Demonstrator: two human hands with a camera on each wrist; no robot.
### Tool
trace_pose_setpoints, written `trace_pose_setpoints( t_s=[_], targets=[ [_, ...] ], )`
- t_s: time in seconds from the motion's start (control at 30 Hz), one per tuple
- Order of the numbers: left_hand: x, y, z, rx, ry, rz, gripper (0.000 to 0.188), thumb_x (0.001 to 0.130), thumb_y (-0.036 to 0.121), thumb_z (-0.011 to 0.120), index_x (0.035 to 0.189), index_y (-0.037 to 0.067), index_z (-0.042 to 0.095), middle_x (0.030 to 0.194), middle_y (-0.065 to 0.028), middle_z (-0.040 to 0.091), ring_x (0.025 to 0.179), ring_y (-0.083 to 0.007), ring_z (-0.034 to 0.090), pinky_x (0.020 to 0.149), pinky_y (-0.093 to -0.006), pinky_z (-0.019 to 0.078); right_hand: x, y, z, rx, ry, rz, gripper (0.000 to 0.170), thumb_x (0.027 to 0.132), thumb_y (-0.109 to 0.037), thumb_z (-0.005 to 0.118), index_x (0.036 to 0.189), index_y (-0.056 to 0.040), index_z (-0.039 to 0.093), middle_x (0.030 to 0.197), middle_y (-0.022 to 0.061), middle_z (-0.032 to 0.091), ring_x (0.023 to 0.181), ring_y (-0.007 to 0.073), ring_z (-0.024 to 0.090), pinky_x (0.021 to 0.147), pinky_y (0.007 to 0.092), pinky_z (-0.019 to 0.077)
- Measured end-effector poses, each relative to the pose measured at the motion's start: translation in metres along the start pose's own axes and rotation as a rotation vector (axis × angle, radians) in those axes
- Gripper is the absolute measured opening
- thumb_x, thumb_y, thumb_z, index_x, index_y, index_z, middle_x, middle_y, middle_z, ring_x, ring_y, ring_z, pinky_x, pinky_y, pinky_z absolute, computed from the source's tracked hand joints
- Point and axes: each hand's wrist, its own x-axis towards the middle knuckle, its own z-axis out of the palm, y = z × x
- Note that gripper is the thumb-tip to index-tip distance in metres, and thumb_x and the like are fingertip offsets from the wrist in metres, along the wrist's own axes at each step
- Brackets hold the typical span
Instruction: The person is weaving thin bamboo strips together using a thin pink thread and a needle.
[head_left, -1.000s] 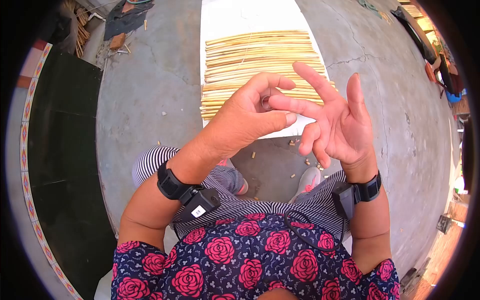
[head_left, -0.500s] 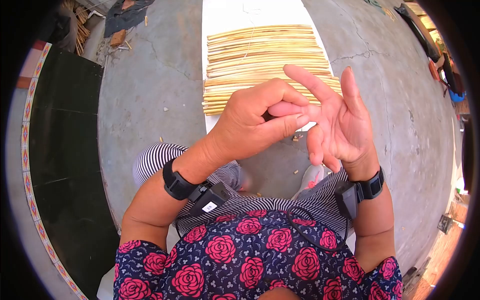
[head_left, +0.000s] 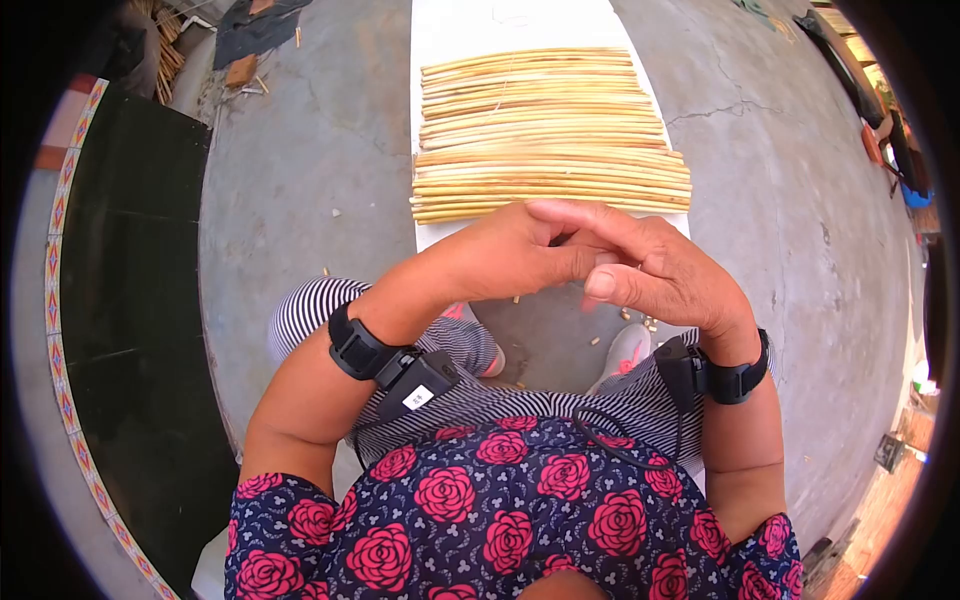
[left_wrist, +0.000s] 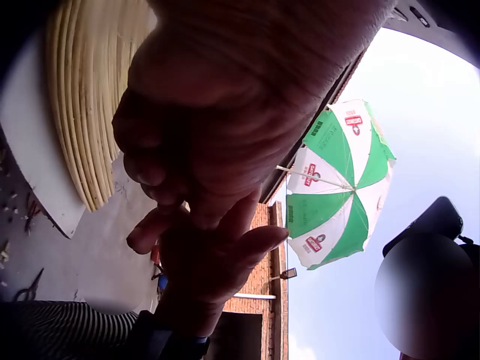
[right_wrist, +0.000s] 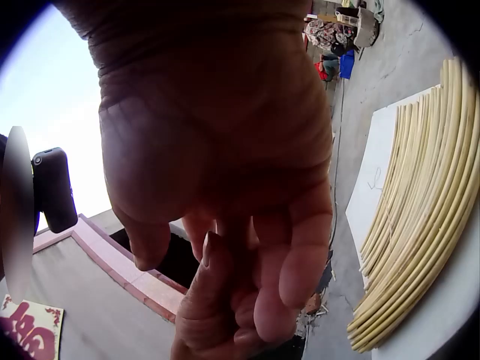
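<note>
In front of the lap my two hands meet. My left hand [head_left: 490, 250] reaches in from the left, its thumb and fingers gripping a finger of my right hand, partly hidden between the palms. Turned back upward, my right hand [head_left: 685, 275] lays its nearly straight fingers across the left fingers, its thumb extended below them. The left wrist view also has the right hand [left_wrist: 202, 262] beneath the left one. Just beyond the hands, a row of pale yellow stalks [head_left: 545, 170] lies side by side on a white board [head_left: 455, 25].
Small cut pieces lie on the concrete floor [head_left: 300, 200] around the shoes. A dark green panel [head_left: 130, 290] runs along the left, with a brick [head_left: 241, 71] farther back. Scissors [left_wrist: 30, 289] lie on the floor in the left wrist view. A green-and-white umbrella [left_wrist: 341, 187] stands overhead.
My right hand has turned from palm up to back up and folded over the left fingers. A small ring-like thing seen at my left fingers a second ago is now hidden.
</note>
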Motion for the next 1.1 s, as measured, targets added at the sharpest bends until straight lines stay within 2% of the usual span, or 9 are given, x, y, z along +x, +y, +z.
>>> trace_pose_setpoints(
  t_s=[0.1, 0.23, 0.27, 0.37, 0.53, 0.63, 0.83, 1.03, 1.1],
  targets=[
    [-0.005, 0.007, -0.022, -0.105, -0.145, -0.066, 0.019, 0.097, 0.022, 0.057, 0.104, 0.005, 0.064, 0.078, 0.0021, 0.058, 0.067, -0.0058, 0.050, 0.058, -0.0218, 0.0413, -0.004, -0.003, -0.001, 0.144, -0.034, -0.036, 0.069, 0.088, -0.048, 0.064, 0.141, -0.0062, 0.050, 0.123, 0.0113, 0.060, 0.092, 0.0201, 0.064, 0.080, 0.0319, 0.0517],
    [-0.013, 0.026, -0.031, -0.178, -0.172, -0.195, 0.023, 0.098, 0.024, 0.057, 0.106, 0.003, 0.064, 0.080, 0.0018, 0.060, 0.063, -0.0037, 0.047, 0.054, -0.0159, 0.0368, -0.009, 0.006, 0.000, -0.293, -0.097, -0.318, 0.039, 0.087, -0.027, 0.071, 0.121, -0.0090, 0.067, 0.138, 0.0138, 0.054, 0.106, 0.0258, 0.065, 0.092, 0.0342, 0.0504],
    [-0.014, 0.028, -0.035, -0.209, -0.147, -0.167, 0.022, 0.096, 0.021, 0.060, 0.108, 0.003, 0.064, 0.084, 0.0013, 0.061, 0.066, -0.0039, 0.049, 0.056, -0.0166, 0.0389, -0.010, 0.006, 0.007, -0.400, 0.008, -0.348, 0.028, 0.081, -0.026, 0.075, 0.102, -0.0088, 0.073, 0.134, 0.0110, 0.057, 0.100, 0.0284, 0.065, 0.089, 0.0382, 0.0520],
    [-0.015, 0.021, -0.036, -0.276, -0.142, -0.114, 0.023, 0.092, 0.018, 0.065, 0.110, 0.004, 0.065, 0.089, 0.0017, 0.061, 0.071, -0.0033, 0.049, 0.061, -0.0181, 0.0411, -0.008, 0.001, 0.010, -0.852, 0.024, -0.414, 0.034, 0.077, -0.028, 0.077, 0.106, -0.0121, 0.072, 0.129, 0.0084, 0.060, 0.104, 0.0294, 0.061, 0.083, 0.0406, 0.0498],
    [-0.012, 0.025, -0.031, 0.064, -0.161, -0.084, 0.026, 0.085, 0.014, 0.074, 0.107, 0.001, 0.067, 0.093, 0.0018, 0.063, 0.084, -0.0070, 0.056, 0.071, -0.0224, 0.0458, -0.007, 0.006, 0.019, -0.927, 0.049, -0.438, 0.031, 0.074, -0.026, 0.076, 0.099, -0.0111, 0.067, 0.120, 0.0035, 0.060, 0.097, 0.0278, 0.061, 0.081, 0.0410, 0.0497],
    [-0.016, 0.017, -0.034, -0.097, -0.178, -0.012, 0.025, 0.087, 0.016, 0.072, 0.106, 0.001, 0.067, 0.090, -0.0009, 0.066, 0.076, -0.0063, 0.056, 0.064, -0.0207, 0.0443, -0.008, 0.002, 0.023, -0.948, 0.072, -0.464, 0.030, 0.073, -0.026, 0.076, 0.097, -0.0106, 0.064, 0.118, 0.0020, 0.058, 0.096, 0.0261, 0.060, 0.081, 0.0398, 0.0495],
    [-0.022, 0.030, -0.039, -0.468, -0.200, -0.203, 0.024, 0.092, 0.024, 0.066, 0.103, 0.002, 0.067, 0.081, -0.0029, 0.065, 0.060, -0.0033, 0.049, 0.050, -0.0179, 0.0364, -0.011, 0.002, 0.023, -1.081, 0.124, -0.520, 0.027, 0.072, -0.022, 0.074, 0.094, -0.0107, 0.065, 0.118, -0.0003, 0.058, 0.100, 0.0226, 0.058, 0.084, 0.0372, 0.0476],
    [-0.013, 0.025, -0.024, 0.012, -0.266, -0.145, 0.025, 0.095, 0.030, 0.063, 0.098, 0.005, 0.066, 0.073, 0.0020, 0.059, 0.061, -0.0026, 0.049, 0.051, -0.0180, 0.0364, -0.014, 0.014, 0.030, -1.095, 0.047, -0.449, 0.025, 0.072, -0.020, 0.072, 0.096, -0.0123, 0.067, 0.120, -0.0037, 0.058, 0.099, 0.0208, 0.057, 0.083, 0.0362, 0.0471],
    [-0.015, 0.026, -0.026, -0.080, -0.247, -0.133, 0.024, 0.097, 0.027, 0.060, 0.099, 0.004, 0.066, 0.074, 0.0008, 0.060, 0.059, -0.0030, 0.048, 0.050, -0.0180, 0.0364, -0.012, 0.014, 0.030, -1.084, 0.067, -0.471, 0.027, 0.073, -0.020, 0.071, 0.098, -0.0124, 0.067, 0.121, -0.0041, 0.058, 0.099, 0.0208, 0.057, 0.084, 0.0360, 0.0471]
  ],
)
